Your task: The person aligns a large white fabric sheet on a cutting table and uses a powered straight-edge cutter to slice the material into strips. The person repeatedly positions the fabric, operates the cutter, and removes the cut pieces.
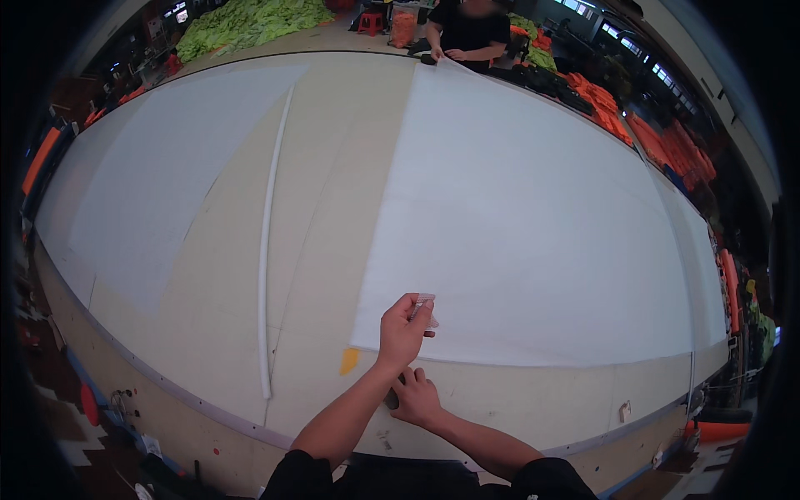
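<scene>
A large white sheet (pixel 542 217) lies spread over the right half of the beige table. Above its near left corner, my left hand (pixel 400 333) is closed in a pinch on a small translucent strip (pixel 426 297), which looks like clear tape. My right hand (pixel 419 400) is just below it, close to the table, with its fingers bent beside a small dark object (pixel 391 400). That object is mostly hidden, and whether the hand grips it does not show. A yellow scrap (pixel 349 361) lies at the sheet's near left corner.
A long white rod (pixel 267 217) lies lengthwise left of the sheet, with another pale sheet (pixel 158 175) farther left. Across the table, a person (pixel 468 35) holds the white sheet's far left corner. Green fabric (pixel 250 23) and orange fabric (pixel 596 100) are piled beyond.
</scene>
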Demonstrator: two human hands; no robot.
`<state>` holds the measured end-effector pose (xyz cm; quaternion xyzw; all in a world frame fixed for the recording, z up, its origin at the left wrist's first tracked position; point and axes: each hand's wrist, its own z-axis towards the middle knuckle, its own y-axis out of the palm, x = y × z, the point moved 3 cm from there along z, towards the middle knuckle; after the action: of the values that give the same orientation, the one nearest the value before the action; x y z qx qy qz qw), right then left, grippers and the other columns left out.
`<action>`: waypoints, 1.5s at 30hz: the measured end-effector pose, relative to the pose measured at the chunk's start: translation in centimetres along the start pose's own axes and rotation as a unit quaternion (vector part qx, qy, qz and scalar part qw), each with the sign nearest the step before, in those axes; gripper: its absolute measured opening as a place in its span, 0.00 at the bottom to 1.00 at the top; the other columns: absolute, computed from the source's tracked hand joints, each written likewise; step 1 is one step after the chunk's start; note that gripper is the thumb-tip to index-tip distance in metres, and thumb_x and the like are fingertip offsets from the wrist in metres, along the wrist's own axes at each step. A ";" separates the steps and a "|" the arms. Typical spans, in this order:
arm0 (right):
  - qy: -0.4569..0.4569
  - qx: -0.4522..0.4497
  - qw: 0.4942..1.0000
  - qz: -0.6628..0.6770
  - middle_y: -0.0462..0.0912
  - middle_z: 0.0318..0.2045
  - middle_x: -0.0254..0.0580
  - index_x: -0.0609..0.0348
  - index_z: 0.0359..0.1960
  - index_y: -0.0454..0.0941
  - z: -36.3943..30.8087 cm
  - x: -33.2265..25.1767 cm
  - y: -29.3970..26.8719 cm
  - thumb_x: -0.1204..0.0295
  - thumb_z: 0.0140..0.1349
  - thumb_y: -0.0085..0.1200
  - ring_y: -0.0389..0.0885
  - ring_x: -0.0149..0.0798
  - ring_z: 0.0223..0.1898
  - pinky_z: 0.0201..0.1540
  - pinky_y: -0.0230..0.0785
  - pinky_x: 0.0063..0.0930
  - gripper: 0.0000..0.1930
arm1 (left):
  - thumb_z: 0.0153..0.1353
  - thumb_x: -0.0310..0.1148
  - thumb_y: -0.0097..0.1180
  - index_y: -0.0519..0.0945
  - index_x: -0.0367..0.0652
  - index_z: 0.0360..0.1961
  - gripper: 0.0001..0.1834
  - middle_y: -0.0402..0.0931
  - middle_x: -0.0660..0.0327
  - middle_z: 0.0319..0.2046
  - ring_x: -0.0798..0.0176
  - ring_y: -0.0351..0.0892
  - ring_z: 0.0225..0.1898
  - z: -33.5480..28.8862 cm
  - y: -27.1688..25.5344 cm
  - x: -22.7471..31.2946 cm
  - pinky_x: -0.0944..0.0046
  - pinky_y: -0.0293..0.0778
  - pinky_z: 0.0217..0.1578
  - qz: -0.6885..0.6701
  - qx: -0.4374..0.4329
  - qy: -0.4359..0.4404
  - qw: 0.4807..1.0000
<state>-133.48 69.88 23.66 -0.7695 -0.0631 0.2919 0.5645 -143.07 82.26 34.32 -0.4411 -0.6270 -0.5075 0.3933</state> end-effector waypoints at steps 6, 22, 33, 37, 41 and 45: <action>0.075 0.049 0.932 0.352 0.63 0.77 0.54 0.57 0.81 0.56 -3.0 5.2 -3.0 0.46 0.56 0.75 0.59 0.53 0.79 0.80 0.53 0.54 0.58 | 0.77 0.37 0.60 0.83 0.37 0.50 0.13 0.80 0.67 0.33 0.75 0.78 0.32 0.0 -1.9 1.1 0.67 0.82 0.30 0.017 0.047 0.041 0.998; 0.425 0.437 0.505 0.611 0.87 0.42 0.32 0.52 0.54 0.84 -20.0 49.1 -7.9 0.63 0.74 0.62 0.86 0.30 0.39 0.34 0.75 0.23 0.12 | 0.73 0.38 0.64 0.86 0.42 0.43 0.11 0.78 0.70 0.26 0.76 0.70 0.20 1.2 -13.8 -10.5 0.69 0.71 0.22 0.230 0.171 -0.123 0.950; 0.449 0.376 0.661 0.470 0.82 0.28 0.33 0.58 0.72 0.70 -22.2 47.8 -6.2 0.69 0.72 0.64 0.83 0.29 0.25 0.22 0.67 0.23 0.29 | 0.63 0.34 0.73 0.82 0.38 0.45 0.16 0.81 0.63 0.27 0.71 0.78 0.23 0.3 -16.0 -14.9 0.66 0.73 0.22 0.382 0.218 -0.102 0.892; 0.444 0.381 0.678 0.446 0.80 0.25 0.33 0.58 0.73 0.69 -22.1 46.8 -6.8 0.68 0.72 0.64 0.81 0.27 0.23 0.21 0.65 0.22 0.30 | 0.62 0.33 0.74 0.82 0.38 0.46 0.16 0.81 0.63 0.27 0.71 0.79 0.23 0.0 -16.6 -14.9 0.66 0.75 0.23 0.365 0.226 -0.125 0.894; 0.423 0.410 0.663 0.461 0.77 0.22 0.31 0.58 0.74 0.67 -22.8 46.8 -6.3 0.69 0.72 0.65 0.75 0.25 0.20 0.20 0.63 0.22 0.31 | 0.63 0.32 0.73 0.81 0.39 0.46 0.16 0.80 0.64 0.27 0.71 0.78 0.24 0.1 -17.2 -15.2 0.67 0.74 0.24 0.316 0.234 -0.148 0.907; 0.420 0.428 0.659 0.454 0.74 0.19 0.29 0.58 0.73 0.69 -23.0 46.1 -6.7 0.71 0.71 0.66 0.70 0.24 0.19 0.19 0.59 0.22 0.31 | 0.64 0.31 0.73 0.80 0.39 0.47 0.15 0.79 0.65 0.27 0.72 0.77 0.24 -0.6 -17.3 -15.1 0.68 0.73 0.24 0.281 0.232 -0.165 0.916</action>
<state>-82.10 72.83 16.74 -0.4170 0.6700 0.1528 0.5949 -154.97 77.71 15.15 -0.5730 -0.6336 -0.1358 0.5017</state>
